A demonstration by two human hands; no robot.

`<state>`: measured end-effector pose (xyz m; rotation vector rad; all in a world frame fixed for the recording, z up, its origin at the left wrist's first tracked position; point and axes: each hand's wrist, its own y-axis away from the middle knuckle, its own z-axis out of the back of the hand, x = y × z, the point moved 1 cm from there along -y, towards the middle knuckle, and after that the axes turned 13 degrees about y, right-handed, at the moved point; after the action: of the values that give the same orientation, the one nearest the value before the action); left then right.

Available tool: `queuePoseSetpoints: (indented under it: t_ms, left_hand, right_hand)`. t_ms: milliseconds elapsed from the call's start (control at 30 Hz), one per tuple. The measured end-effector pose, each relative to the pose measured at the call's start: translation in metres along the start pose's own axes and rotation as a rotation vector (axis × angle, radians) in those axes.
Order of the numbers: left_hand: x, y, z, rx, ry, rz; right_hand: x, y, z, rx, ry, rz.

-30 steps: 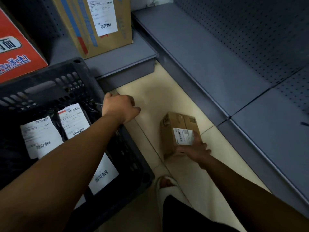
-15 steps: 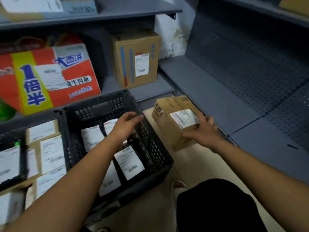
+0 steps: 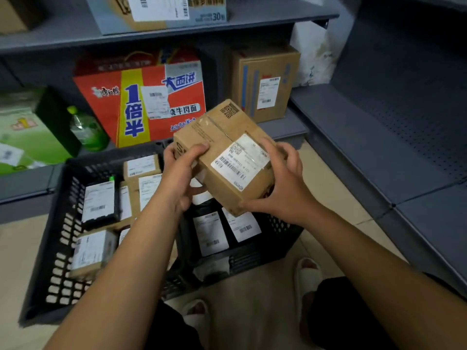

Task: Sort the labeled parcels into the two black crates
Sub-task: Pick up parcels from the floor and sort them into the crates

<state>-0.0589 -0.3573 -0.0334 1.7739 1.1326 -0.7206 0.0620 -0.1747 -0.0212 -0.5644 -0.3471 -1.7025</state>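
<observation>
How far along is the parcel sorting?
Done: the left crate and right crate already hold several labeled parcels. In hand: the left hand and right hand grip a cardboard box, label up, above the right crate. Left: placing that box; whether more parcels wait cannot be told.

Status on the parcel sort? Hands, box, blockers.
Grip: left hand and right hand on cardboard parcel, label up. Over right crate, not yet in. Drop path looks open.

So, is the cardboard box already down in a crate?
No: the left hand and right hand grip the box in the air above the right crate.
</observation>
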Motion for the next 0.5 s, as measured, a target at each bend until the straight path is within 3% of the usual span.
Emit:
queuePoseSetpoints:
  t_ms: [67,167,267,367,500]
  left_hand:
    - [-0.002,0.011,0.009,-0.049,0.069,-0.029]
    - [-0.001,0.024,0.023,-0.164,0.139,-0.055]
    - [0.001,0.032,0.029,-0.237,0.258,-0.041]
    - [0.006,0.041,0.026,-0.150,0.308,0.047]
    - [0.006,0.039,0.024,-0.106,0.263,0.064]
  right_hand:
    - [0.008,0.007,0.002,-0.076,-0.157,-0.037]
    - [0.019,0.016,-0.001,-0.135,-0.507,-0.260]
    - [0.029,0.021,-0.013,0.084,-0.787,-0.486]
    - [0.040,0.020,-0.025,0.282,-0.925,-0.524]
    - [0.048,0.008,-0.032,0.229,-1.064,-0.506]
